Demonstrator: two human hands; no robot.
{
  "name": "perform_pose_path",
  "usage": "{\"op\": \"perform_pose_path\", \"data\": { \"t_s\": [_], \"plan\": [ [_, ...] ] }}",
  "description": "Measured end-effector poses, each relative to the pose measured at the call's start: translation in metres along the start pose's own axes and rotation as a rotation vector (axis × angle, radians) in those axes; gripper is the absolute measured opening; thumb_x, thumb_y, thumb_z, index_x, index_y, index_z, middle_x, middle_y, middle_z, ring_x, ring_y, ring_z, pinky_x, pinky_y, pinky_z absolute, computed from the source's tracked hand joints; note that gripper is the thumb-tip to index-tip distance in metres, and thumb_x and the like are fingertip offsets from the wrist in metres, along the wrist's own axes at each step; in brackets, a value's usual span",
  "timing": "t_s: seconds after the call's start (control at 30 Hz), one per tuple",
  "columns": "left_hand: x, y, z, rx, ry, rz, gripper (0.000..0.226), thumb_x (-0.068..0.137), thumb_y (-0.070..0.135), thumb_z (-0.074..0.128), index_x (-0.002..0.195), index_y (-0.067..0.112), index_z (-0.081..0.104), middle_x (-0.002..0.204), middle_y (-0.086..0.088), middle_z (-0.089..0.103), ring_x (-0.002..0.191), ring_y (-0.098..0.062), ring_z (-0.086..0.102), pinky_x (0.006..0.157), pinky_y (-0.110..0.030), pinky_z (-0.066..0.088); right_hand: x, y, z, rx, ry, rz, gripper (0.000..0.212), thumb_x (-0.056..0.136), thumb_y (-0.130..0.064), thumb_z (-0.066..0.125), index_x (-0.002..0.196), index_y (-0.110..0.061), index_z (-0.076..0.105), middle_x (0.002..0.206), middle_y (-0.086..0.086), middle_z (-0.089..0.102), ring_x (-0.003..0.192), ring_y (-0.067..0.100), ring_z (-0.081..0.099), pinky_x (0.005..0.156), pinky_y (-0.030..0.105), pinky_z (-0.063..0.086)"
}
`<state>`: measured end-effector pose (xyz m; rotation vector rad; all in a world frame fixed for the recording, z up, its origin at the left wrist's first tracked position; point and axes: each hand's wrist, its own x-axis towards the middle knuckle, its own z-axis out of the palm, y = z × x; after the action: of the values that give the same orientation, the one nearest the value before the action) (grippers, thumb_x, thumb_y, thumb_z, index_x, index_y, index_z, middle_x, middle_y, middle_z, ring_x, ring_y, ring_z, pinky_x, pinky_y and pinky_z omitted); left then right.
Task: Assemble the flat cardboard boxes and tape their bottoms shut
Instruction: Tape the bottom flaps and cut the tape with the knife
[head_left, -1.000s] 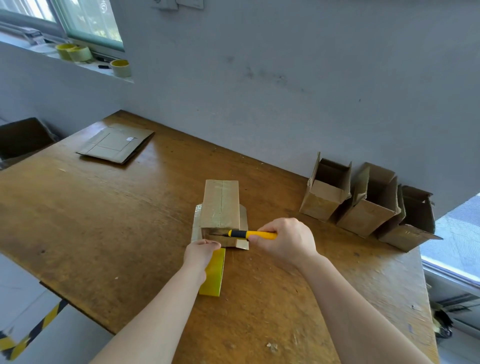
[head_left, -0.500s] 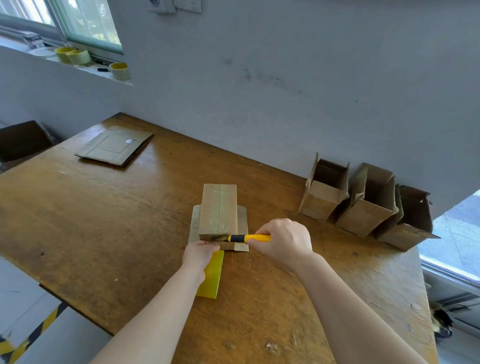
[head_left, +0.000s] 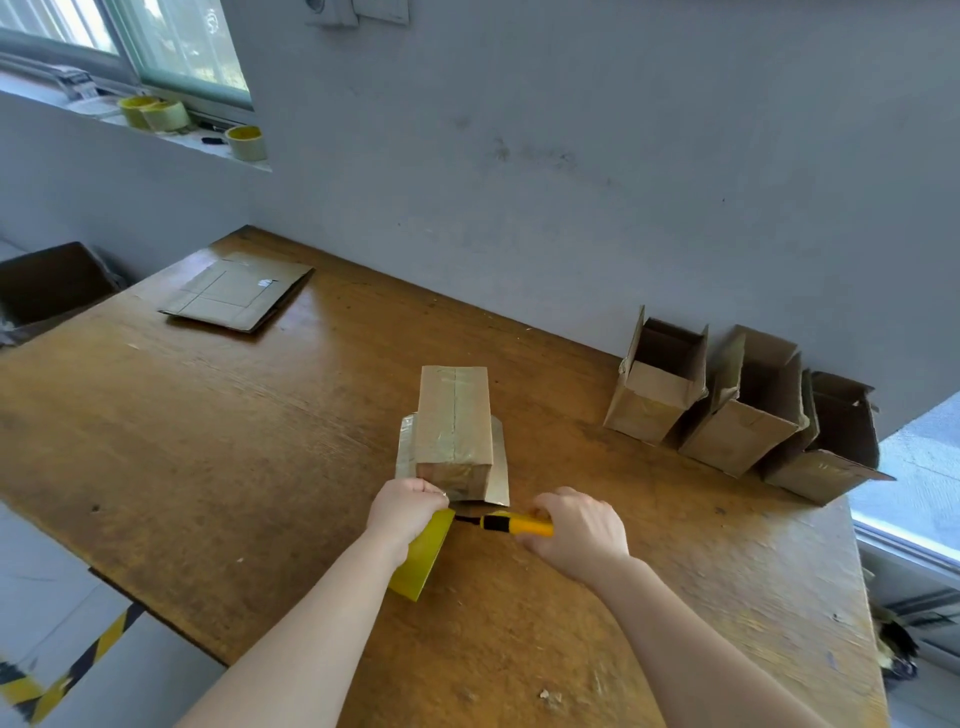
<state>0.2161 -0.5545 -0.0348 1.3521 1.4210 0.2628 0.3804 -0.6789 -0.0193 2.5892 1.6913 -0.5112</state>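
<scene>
— Where's the box?
— I see box (head_left: 454, 426) mid-table (head_left: 208, 467), taped bottom up, flaps splayed.
— Hands?
— I read left hand (head_left: 408, 512) curled round yellow tape (head_left: 422, 564) at box's near end; right hand (head_left: 576, 530) grips knife (head_left: 514, 524), blade tip at tape.

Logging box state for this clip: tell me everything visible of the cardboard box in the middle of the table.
The cardboard box is brown, narrow and oblong, standing on the wooden table with its closed end up. Glossy tape covers that end over a centre seam and runs down the near face. Open flaps splay on the table at both sides. The left hand, gripping a yellow tape roll, sits against its near left corner; the right hand holds a yellow knife in front, not clearly touching it.
</scene>
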Motion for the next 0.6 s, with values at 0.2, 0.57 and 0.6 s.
{"op": "perform_pose_path", "data": {
  "t_s": [0.2,0.57,0.6],
  "plan": [
    [0.000,0.003,-0.004,0.058,-0.027,0.004,0.006,0.088,0.020,0.067,0.088,0.017,0.071,0.087,0.001,0.062,0.081,-0.012,0.053,0.073,-0.029,0.041,-0.009,0.018,0.036,-0.078,-0.221,0.062,0.055,0.083,-0.046,0.068,0.133,-0.032,0.050,0.123,-0.001,0.055,0.118,0.022,0.050,0.096,0.034,0.041],
    [0.003,0.004,-0.013,0.053,-0.061,-0.074,0.010,0.088,0.025,0.065,0.093,0.018,0.070,0.102,-0.001,0.064,0.105,-0.023,0.054,0.084,-0.033,0.038,0.041,-0.058,-0.009,0.086,0.335,-0.266,0.077,0.085,-0.058,0.060,0.149,-0.029,0.028,0.157,0.002,0.026,0.144,0.025,0.023,0.114,0.040,0.030],
    [0.004,0.004,-0.013,0.055,-0.063,-0.083,0.016,0.088,0.026,0.064,0.101,0.018,0.069,0.107,-0.001,0.063,0.108,-0.023,0.053,0.086,-0.033,0.038,0.047,-0.066,-0.010,0.070,0.299,-0.275,0.078,0.088,-0.058,0.056,0.152,-0.030,0.021,0.161,0.002,0.017,0.148,0.025,0.013,0.118,0.041,0.021]
  ]
}}
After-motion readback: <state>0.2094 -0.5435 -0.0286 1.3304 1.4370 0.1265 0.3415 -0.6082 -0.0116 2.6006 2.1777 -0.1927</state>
